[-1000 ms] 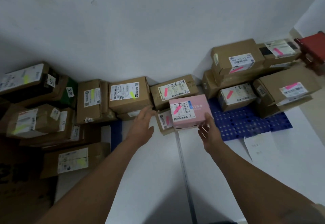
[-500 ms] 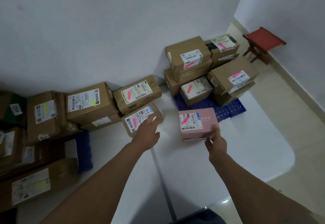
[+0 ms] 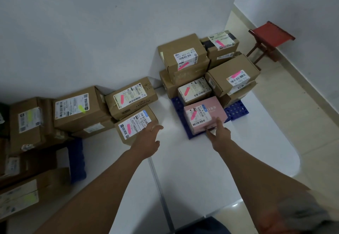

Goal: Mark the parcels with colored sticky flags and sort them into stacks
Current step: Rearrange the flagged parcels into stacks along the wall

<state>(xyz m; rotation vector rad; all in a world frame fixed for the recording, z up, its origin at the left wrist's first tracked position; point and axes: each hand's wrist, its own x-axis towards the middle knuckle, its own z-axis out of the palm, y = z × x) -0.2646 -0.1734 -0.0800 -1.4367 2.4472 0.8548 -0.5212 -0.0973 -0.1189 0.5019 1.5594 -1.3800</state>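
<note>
Two bare forearms reach forward over the white desk (image 3: 183,169). The left hand (image 3: 146,140) is open, its straight fingers touching the near corner of a brown parcel (image 3: 136,125) that carries a pink flag on its label. The right hand (image 3: 219,132) has its fingers against the near face of the pink box (image 3: 205,115); whether they pinch the box or only press it cannot be told, since the fingertips are partly hidden at the box's lower edge. The pink box bears a pink flag too and sits on the blue perforated mat (image 3: 236,110), touching the stack of pink-flagged parcels (image 3: 211,68) behind it, most of which covers the mat. Further left, a yellow-flagged parcel (image 3: 78,108) stands among other brown boxes against the wall; those at the left border are dark, blurred and cut off, their labels unreadable. A second pink-flagged parcel (image 3: 131,97) lies behind the one the left hand touches. Past the desk's far right corner, a red stool (image 3: 269,35) stands on the floor.
</note>
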